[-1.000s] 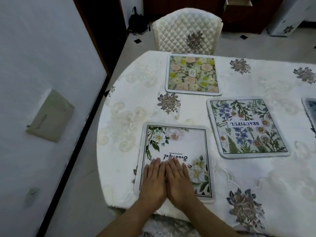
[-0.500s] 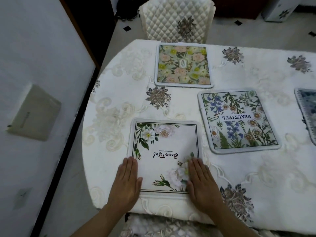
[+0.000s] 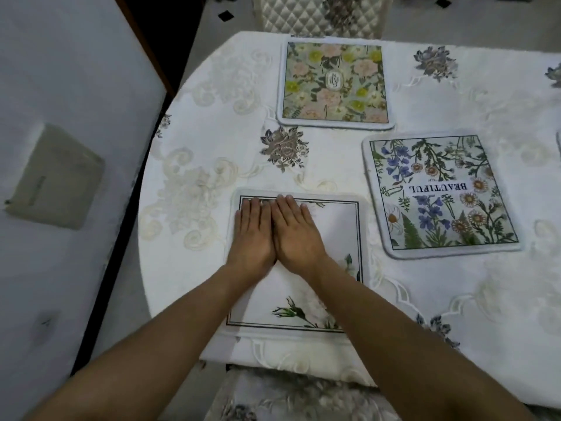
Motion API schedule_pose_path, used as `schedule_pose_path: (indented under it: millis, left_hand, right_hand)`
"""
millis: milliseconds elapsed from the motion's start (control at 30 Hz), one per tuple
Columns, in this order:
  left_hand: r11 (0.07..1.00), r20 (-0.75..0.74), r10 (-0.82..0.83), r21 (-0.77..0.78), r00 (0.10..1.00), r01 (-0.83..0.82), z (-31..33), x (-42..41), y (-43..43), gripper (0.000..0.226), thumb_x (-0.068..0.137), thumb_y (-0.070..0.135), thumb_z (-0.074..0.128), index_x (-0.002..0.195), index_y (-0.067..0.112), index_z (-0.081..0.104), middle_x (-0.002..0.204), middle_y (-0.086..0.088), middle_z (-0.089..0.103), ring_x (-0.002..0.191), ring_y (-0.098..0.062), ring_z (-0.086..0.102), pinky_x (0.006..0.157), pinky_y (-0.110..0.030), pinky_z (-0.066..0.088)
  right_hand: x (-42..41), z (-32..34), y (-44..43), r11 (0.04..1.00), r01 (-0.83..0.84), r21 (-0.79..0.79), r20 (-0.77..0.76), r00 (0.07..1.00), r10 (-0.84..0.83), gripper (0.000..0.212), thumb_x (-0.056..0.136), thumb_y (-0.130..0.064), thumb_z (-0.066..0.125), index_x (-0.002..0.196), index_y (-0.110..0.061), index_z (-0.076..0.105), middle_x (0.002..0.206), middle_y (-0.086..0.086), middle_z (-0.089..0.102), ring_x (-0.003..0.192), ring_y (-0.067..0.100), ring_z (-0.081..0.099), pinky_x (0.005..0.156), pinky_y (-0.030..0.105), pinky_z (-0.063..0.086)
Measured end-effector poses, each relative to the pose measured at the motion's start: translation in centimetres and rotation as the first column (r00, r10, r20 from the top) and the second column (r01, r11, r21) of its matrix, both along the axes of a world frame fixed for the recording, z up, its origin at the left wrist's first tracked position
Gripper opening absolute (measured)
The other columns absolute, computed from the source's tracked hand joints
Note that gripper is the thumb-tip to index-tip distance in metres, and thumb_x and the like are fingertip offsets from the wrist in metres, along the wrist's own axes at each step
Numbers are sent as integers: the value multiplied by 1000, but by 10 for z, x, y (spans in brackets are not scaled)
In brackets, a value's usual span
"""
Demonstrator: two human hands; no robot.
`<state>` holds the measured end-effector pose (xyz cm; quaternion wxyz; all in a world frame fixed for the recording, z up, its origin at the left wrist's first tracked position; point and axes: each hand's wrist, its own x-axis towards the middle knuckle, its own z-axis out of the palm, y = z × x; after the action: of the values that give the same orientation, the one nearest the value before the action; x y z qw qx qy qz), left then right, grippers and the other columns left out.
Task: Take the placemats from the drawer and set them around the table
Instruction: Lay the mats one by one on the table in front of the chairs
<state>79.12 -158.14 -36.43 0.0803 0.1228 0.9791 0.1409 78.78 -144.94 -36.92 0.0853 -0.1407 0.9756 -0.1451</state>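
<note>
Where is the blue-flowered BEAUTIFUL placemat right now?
In the head view, the blue-flowered placemat lies on the tablecloth right of centre, just right of the white placemat and nearer the camera than the pink-and-yellow placemat.

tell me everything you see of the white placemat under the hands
The white placemat is roughly square with rounded corners, a pale grey rim and a thin dark line frame; green stems and white flowers show near its right side. It looks like soft fabric. It lies flat on the tablecloth by the near edge. The left hand and right hand rest flat on its far left part, side by side.
</note>
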Motion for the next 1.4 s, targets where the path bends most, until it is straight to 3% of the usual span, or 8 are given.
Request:
schedule_pose_path:
  millis: [200, 433, 733, 1033, 1167, 1233, 1300, 1400]
  left_hand:
    - [995, -56, -100, -20, 993, 99, -7, -22, -6, 61, 96, 27, 33, 149, 1, 20, 156, -23, 19, 147, -35, 9, 120, -47, 6]
    - [999, -56, -19, 39, 998, 21, -6, -37, -31, 63, 99, 36, 27, 152, 6, 9, 160, -15, 7, 148, -25, -4, 121, -42, 4]
    - [1000, -35, -26, 7, 999, 26, -2, -32, -62, 62, 95, 29, 28, 149, 1, 20, 156, -21, 22, 146, -33, 15, 120, -44, 13]
    - [995, 28, 65, -72, 997, -63, 5, -2, -81, 66, 96, 37, 21, 147, -4, 21, 154, -26, 22, 144, -39, 17, 118, -48, 13]
    - [988, 84, 125, -99, 989, -117, 12, 35, -80, 70, 92, 37, 23, 142, -11, 29, 148, -34, 29, 139, -47, 27, 113, -55, 25]
    - [988, 114, 110, -117, 987, -96, 20, 61, -72, 69, 89, 35, 27, 138, -13, 35, 144, -36, 35, 134, -49, 34, 108, -56, 32]
    - [988, 150, 42, -156, 988, -18, 29, 88, -62, 68, 83, 31, 34, 134, -13, 42, 140, -36, 41, 128, -49, 42, 103, -56, 39]
    - [976, 148, -29, -210, 988, 60, 46, 114, -47, 71, 69, 33, 49, 128, -6, 52, 132, -31, 51, 120, -46, 52, 93, -55, 48]
  right_hand:
    - [-12, -6, 7, 1000, -8, -28, -77, 997, 5, 58, 99, -35, 27, 150, -7, 30, 157, 11, 30, 149, 26, 18, 121, 44, 12]
    - [-11, -3, 54, 994, 98, 53, -82, 992, -94, 68, 98, -46, 33, 153, -9, 20, 161, 11, 21, 150, 26, 11, 122, 45, 10]
    - [3, 4, 120, 975, 207, 83, -1, 978, -208, 71, 98, -48, 22, 154, -8, 4, 163, 12, 6, 150, 23, -5, 122, 41, 1]
    - [4, 7, 118, 953, 245, 178, 26, 967, -254, 74, 97, -52, 13, 154, -5, 2, 162, 16, 5, 150, 28, -2, 121, 46, 0]
    - [43, 18, 103, 940, 264, 217, 101, 951, -291, 74, 96, -52, 6, 153, -6, -7, 162, 13, -8, 149, 27, -10, 121, 45, -4]
    - [79, 23, 93, 955, 247, 162, 149, 951, -271, 75, 95, -52, 7, 153, -4, 3, 161, 12, -3, 150, 27, -3, 121, 43, -4]
    - [118, 28, 85, 959, 237, 153, 165, 951, -261, 73, 97, -51, 13, 150, -2, 23, 159, 14, 18, 147, 31, 18, 121, 40, 1]
    - [160, 37, 78, 943, 304, 134, 182, 928, -325, 61, 90, -45, 38, 135, -4, 49, 138, 15, 56, 128, 33, 53, 111, 44, 30]
